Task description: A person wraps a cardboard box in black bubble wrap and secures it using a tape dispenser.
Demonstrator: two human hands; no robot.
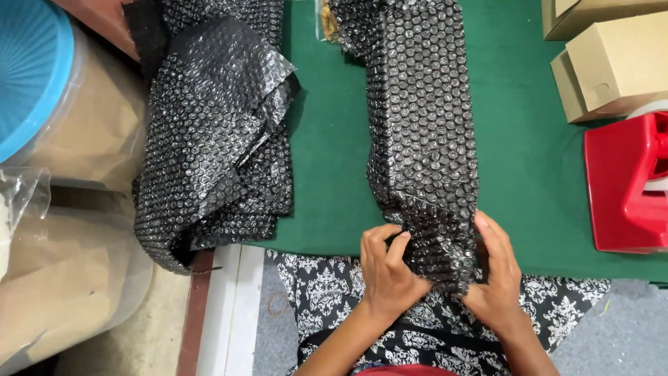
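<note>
The green table [529, 160] carries everything here, and places below are told from the wrapped bundle [424, 132], a long shape in black bubble wrap that runs from the far edge of the table to the near one, right in front of the person. Its near end overhangs the table edge above the lap, which is likely why both hands work there: the wrap end is free to be folded.

Left of the bundle, a loose heap of bubble wrap [216, 132] spills off the table's left edge, within easy reach as stock. Further left stand brown paper rolls [76, 209] and a blue basket [28, 63], off the table.

Right of the bundle, at the far corner, sit cardboard boxes [612, 63]; nearer on that side is a red tape dispenser [626, 188], close at hand.

The left hand [390, 268] is curled on the bundle's near end, fingers pressing the wrap inward. The right hand [495, 268] clasps the opposite side of that end, fingers flat along the wrap, thumb beneath. Together they pinch the end closed.
</note>
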